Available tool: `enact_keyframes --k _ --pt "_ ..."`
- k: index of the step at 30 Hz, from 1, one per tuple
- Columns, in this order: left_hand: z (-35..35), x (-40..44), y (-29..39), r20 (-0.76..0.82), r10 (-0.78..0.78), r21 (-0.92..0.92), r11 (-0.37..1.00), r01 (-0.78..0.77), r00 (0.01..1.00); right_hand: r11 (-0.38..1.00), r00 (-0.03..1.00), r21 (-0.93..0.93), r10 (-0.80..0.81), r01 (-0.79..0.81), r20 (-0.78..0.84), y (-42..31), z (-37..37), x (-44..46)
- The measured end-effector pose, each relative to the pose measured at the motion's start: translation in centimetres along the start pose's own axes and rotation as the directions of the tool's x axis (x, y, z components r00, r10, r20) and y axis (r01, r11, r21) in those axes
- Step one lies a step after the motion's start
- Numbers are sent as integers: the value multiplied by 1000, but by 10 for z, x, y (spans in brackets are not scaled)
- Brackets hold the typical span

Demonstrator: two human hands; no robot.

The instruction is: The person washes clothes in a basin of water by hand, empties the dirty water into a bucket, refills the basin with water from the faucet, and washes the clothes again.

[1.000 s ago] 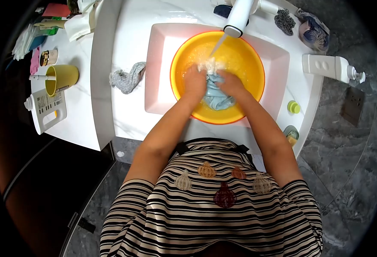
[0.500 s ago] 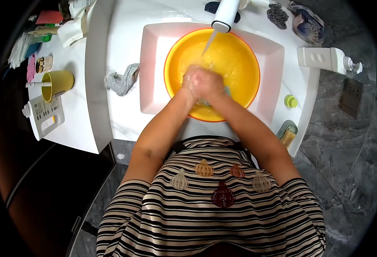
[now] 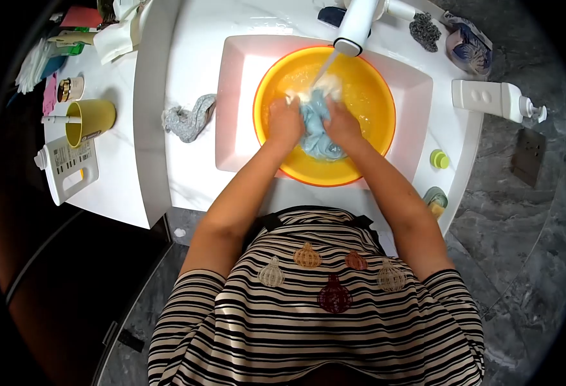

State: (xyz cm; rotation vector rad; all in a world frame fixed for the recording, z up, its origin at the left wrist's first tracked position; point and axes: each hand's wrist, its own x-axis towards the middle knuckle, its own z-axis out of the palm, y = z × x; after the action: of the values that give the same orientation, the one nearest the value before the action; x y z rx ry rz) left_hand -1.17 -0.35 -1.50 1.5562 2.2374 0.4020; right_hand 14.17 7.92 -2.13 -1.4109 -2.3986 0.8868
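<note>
A wet, light blue cloth (image 3: 316,125) with a whitish part at its far end lies bunched in a yellow basin (image 3: 264,145) with an orange-red rim. My left hand (image 3: 285,122) grips the cloth's left side, fingers curled into it. On the opposite side, my right hand (image 3: 342,121) has its fingers closed on the fabric too. Water runs from the white faucet (image 3: 354,29) onto the far part of the cloth. Some fingertips are hidden by the folds and the water.
The basin stands in a pale pink sink (image 3: 235,96). A grey cloth (image 3: 191,119) lies left of it. To the right are a white pump bottle (image 3: 489,98), a green cap (image 3: 439,159) and a soap dish (image 3: 435,201). A yellow cup (image 3: 93,122) and a white jug (image 3: 71,168) stand far left.
My hands were clasped together under the stream, mostly hiding the cloth. They have moved apart, and the blue and white cloth now shows spread between them.
</note>
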Motion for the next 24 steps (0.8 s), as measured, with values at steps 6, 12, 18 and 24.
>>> enact_keyframes --k 6,12,18,24 --pt "22 19 -8 185 -226 -789 546 282 956 953 953 69 287 -294 94 1 -7 4" --pt "-20 26 4 764 -122 -554 -626 548 634 903 968 429 -86 -25 237 -96 -27 -31" --pt "-1 9 18 719 123 -396 -737 548 684 942 956 172 -293 289 -1 -104 -25 -30" --pt "-39 9 54 738 55 -497 -631 596 673 984 974 16 174 -177 142 -52 -33 30"
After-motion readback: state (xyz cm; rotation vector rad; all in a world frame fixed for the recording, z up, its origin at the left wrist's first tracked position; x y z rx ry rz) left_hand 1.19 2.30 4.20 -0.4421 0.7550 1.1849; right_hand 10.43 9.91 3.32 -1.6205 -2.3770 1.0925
